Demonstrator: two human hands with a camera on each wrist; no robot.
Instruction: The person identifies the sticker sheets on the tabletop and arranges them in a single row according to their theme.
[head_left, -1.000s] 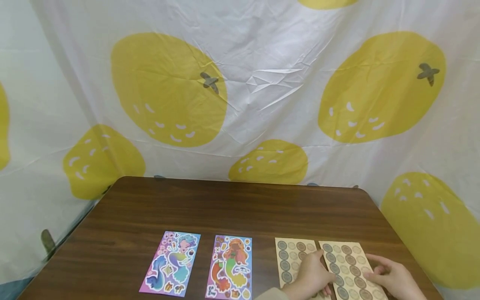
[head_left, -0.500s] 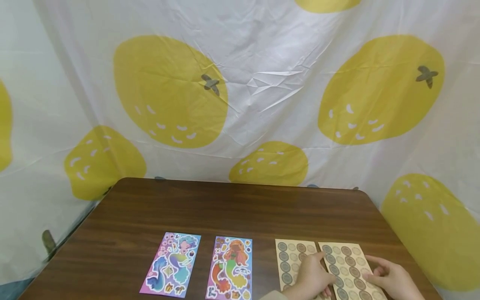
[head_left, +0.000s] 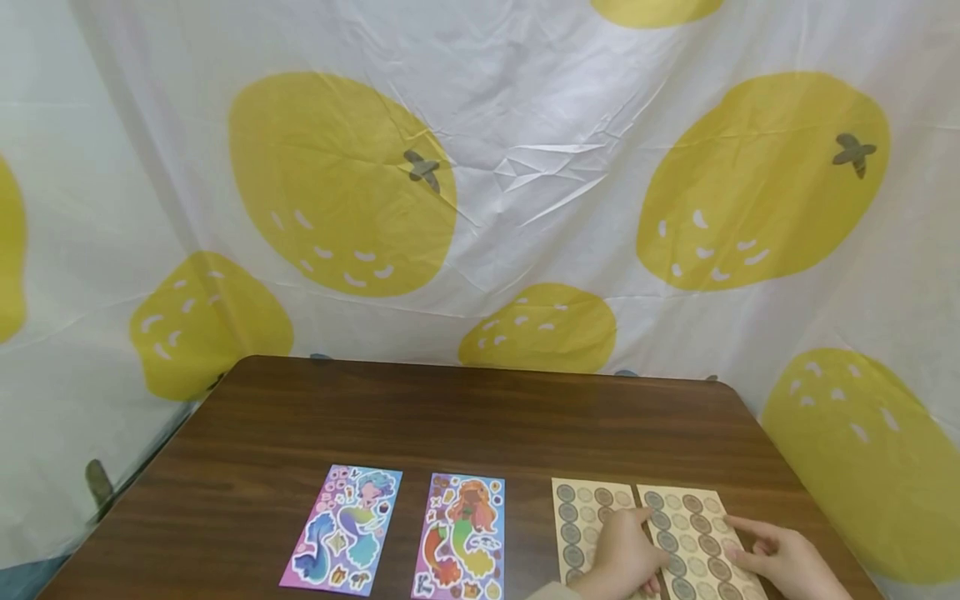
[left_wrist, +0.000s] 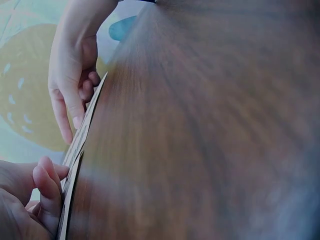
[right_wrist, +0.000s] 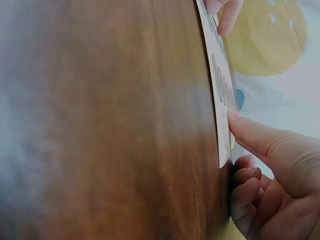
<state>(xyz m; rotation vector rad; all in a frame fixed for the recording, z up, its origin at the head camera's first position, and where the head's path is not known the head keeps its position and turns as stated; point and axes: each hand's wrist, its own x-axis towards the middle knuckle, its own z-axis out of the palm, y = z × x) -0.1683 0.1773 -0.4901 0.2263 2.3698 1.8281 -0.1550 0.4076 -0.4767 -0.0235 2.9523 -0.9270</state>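
Note:
Two beige sheets with rows of round coin-like stickers lie side by side at the table's front right in the head view. Over the left beige sheet rests my left hand, its thumb and index finger reaching to the left edge of the right beige sheet. My right hand touches that sheet's right edge with thumb and index finger. In the right wrist view, the thumb lies against the sheet's edge while the other visible fingers bend. Part of the left sheet is hidden under my left hand.
Two colourful mermaid sticker sheets lie to the left: one with a blue-haired mermaid, one with an orange-haired mermaid. They rest on the brown wooden table. A white curtain with yellow fruit prints hangs behind the table.
The near end of the right beige sheet has shifted slightly left, and my right hand's index finger has moved a little with it. My left hand stays almost in place.

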